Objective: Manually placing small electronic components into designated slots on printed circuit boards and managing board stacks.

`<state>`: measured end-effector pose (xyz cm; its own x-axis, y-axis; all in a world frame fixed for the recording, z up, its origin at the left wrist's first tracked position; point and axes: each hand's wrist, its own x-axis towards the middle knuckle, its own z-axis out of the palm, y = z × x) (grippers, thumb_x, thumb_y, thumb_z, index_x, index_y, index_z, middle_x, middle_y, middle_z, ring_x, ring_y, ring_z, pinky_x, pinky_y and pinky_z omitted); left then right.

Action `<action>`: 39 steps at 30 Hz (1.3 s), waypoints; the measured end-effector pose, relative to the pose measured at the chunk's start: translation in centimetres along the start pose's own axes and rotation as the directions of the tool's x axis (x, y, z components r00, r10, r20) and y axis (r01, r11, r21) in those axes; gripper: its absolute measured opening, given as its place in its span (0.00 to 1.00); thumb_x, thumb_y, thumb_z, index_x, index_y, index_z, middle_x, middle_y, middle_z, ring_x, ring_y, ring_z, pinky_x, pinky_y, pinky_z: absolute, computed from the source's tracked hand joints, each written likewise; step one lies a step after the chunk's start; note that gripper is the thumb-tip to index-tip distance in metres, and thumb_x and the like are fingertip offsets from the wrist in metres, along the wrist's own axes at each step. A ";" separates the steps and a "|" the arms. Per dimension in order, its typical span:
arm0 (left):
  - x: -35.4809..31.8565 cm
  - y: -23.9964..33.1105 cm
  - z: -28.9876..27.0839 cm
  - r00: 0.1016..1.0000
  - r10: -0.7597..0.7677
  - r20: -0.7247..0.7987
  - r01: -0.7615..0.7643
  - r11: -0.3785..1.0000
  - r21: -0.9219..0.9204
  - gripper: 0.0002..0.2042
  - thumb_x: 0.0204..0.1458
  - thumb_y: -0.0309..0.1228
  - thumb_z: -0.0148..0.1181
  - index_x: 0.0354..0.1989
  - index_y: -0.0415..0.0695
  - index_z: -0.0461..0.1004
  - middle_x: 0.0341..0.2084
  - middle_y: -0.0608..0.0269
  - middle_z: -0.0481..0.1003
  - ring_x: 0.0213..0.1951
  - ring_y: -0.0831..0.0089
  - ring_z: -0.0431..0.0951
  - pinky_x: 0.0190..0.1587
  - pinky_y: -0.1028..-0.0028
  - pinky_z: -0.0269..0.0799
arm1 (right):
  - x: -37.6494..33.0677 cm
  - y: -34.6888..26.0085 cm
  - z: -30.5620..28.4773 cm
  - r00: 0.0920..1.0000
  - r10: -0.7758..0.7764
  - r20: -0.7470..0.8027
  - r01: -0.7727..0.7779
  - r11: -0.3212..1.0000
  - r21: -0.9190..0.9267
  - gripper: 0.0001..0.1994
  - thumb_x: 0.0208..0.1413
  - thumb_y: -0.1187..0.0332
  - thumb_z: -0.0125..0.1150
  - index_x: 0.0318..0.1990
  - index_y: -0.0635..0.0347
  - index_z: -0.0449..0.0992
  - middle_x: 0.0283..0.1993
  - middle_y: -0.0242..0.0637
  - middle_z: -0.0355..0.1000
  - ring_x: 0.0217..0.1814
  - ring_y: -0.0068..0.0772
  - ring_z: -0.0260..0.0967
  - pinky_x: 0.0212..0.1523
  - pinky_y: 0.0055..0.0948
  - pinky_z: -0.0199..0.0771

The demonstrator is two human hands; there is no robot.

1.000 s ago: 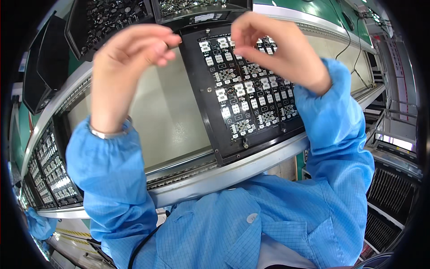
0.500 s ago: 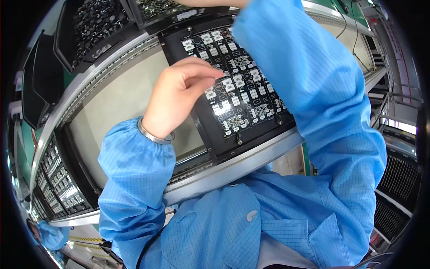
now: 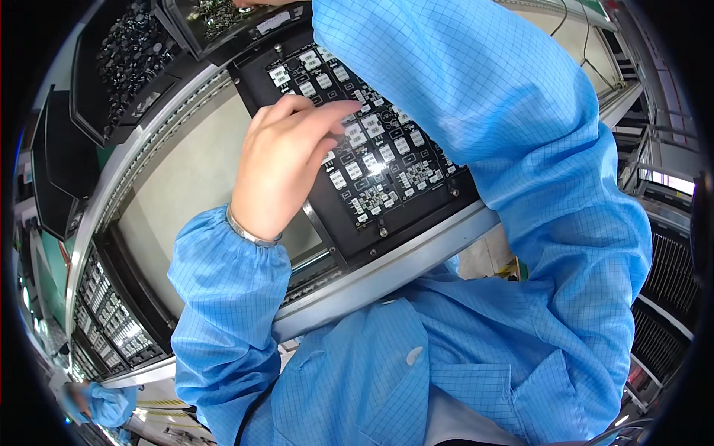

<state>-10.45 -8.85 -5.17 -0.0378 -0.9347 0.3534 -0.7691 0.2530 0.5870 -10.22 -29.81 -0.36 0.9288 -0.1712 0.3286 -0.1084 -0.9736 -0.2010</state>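
Note:
My left hand [image 3: 281, 160], with a metal wrist band at the cuff, hovers over the left part of a black circuit board panel [image 3: 387, 160]. Its index finger is stretched out, the thumb sits apart from it, and I see nothing between them. Many white components dot the panel, which sits in a black carrier frame [image 3: 346, 241]. My right arm, in a blue sleeve [image 3: 439, 82], reaches across the panel's far right side and covers part of it. Only a sliver of my right hand [image 3: 245, 3] shows at the top edge, by a bin of small parts [image 3: 216, 18]; its fingers are hidden.
A black bin [image 3: 134, 59] of small dark round parts stands at the far left. Metal conveyor rails [image 3: 387, 271] run along both sides of the panel. More populated panels [image 3: 111, 316] lie at the left. A person in blue [image 3: 110, 405] is at lower left.
My left hand has gone from a pinch to spread fingers over the panel. My right arm has shifted left, toward the parts bin. The view has moved slightly.

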 end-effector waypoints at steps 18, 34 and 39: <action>-0.8 0.8 -0.7 0.994 0.031 0.102 -0.042 0.993 0.111 0.18 0.42 0.22 0.50 0.46 0.42 0.72 0.25 0.57 0.73 0.32 0.59 0.74 0.33 0.67 0.73 | -0.2 -0.5 -1.6 0.999 0.026 -0.040 -0.024 0.998 0.056 0.06 0.43 0.73 0.57 0.27 0.63 0.79 0.29 0.51 0.75 0.35 0.50 0.74 0.39 0.39 0.75; 0.5 -4.3 -4.3 0.721 -0.646 0.252 0.447 0.155 -0.881 0.10 0.46 0.22 0.46 0.33 0.37 0.74 0.22 0.72 0.66 0.24 0.82 0.61 0.26 0.82 0.56 | -13.1 -3.6 -1.8 0.716 0.131 0.686 -0.602 -0.382 0.702 0.09 0.56 0.69 0.48 0.36 0.67 0.71 0.25 0.25 0.60 0.24 0.17 0.57 0.27 0.16 0.61; 3.4 -2.3 -1.0 0.881 -0.473 -0.030 0.470 0.881 -0.059 0.06 0.48 0.29 0.56 0.34 0.45 0.75 0.18 0.64 0.68 0.22 0.74 0.67 0.25 0.75 0.61 | -17.4 -3.7 -2.1 0.903 0.062 0.425 -0.324 0.749 0.578 0.08 0.49 0.72 0.62 0.37 0.60 0.74 0.22 0.29 0.59 0.22 0.22 0.57 0.23 0.22 0.59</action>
<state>-8.11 -12.33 -4.60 0.3493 -0.9354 0.0558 -0.6575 -0.2022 0.7258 -26.77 -23.57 -3.40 0.9827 -0.1511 -0.1075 -0.1767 -0.5862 -0.7907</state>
